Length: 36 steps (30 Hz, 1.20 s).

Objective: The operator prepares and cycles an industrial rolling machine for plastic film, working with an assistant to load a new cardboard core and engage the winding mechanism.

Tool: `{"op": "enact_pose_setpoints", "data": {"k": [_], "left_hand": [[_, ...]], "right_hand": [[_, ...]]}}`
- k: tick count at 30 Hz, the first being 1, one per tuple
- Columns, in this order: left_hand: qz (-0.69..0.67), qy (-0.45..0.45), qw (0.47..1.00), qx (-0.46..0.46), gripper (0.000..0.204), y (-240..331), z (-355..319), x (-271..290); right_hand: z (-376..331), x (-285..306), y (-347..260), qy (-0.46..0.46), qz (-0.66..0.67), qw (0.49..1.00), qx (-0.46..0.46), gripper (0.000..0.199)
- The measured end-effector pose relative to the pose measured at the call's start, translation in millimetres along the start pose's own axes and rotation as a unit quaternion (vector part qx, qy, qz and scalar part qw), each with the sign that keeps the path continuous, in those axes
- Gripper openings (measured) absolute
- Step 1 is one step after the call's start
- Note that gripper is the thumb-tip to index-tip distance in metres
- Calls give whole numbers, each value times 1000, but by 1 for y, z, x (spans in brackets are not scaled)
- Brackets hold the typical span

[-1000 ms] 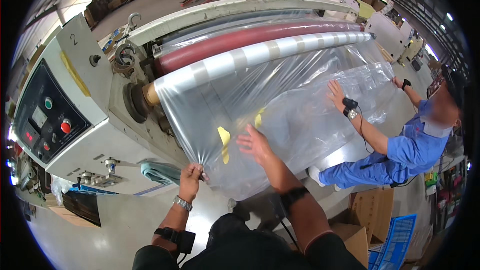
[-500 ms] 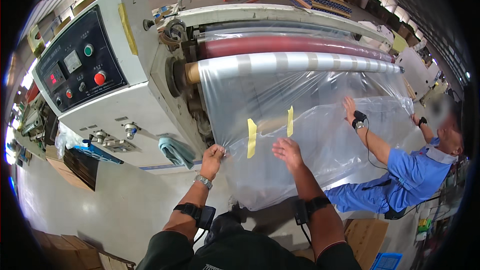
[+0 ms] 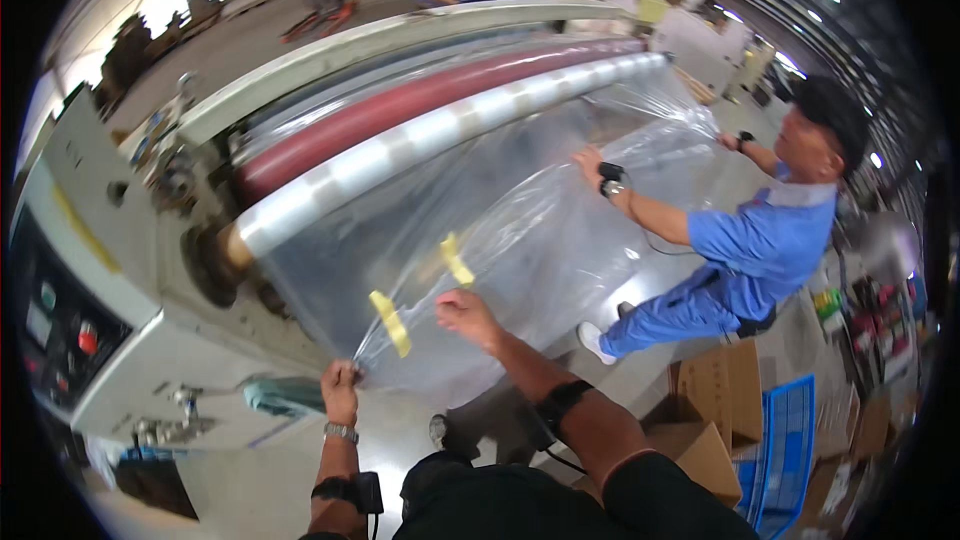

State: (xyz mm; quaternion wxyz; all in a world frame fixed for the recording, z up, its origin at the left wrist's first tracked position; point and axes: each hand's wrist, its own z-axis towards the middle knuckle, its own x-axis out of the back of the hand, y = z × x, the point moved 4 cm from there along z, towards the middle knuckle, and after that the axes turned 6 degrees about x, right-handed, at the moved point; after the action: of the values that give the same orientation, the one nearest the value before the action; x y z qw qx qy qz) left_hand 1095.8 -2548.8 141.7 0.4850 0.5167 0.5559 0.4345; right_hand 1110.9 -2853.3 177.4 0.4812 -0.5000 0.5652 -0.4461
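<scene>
A: How far along does this look?

B: I'd judge midway. The wide clear plastic film is already drawn off the long white-banded roller and hangs toward the floor, with two yellow tape strips stuck near its lower edge. It isn't cut or fixed anywhere yet.

A: And the hands?

B: The left hand is clenched, pinching the film's bottom corner. The right hand lies against the sheet beside the tape, fingers loosely curled; whether it grips anything, I cannot tell. A co-worker in blue overalls presses both hands on the far end.

A: Which way does it run?

B: Its long axis follows the roller, from the grey machine with its control panel at the left toward the upper right.
</scene>
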Motion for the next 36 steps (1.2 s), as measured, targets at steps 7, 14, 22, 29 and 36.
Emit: {"op": "enact_pose_setpoints", "data": {"k": [7,14,22,29,36], "left_hand": [[70,-6,997,-7,21,-9,22,-2],[47,-46,998,-22,20,-46,42,15],[233,-39,971,-48,20,-102,49,32],[191,56,980,1,23,-116,19,31],[298,109,944,87,18,-114,15,6]], "right_hand": [[11,9,7,29,-41,999,19,28],[14,15,23,55,-66,996,-7,28],[15,53,26,67,-162,985,0,28],[41,76,35,-56,-170,982,56,23],[51,93,-7,-127,-95,987,39,16]]}}
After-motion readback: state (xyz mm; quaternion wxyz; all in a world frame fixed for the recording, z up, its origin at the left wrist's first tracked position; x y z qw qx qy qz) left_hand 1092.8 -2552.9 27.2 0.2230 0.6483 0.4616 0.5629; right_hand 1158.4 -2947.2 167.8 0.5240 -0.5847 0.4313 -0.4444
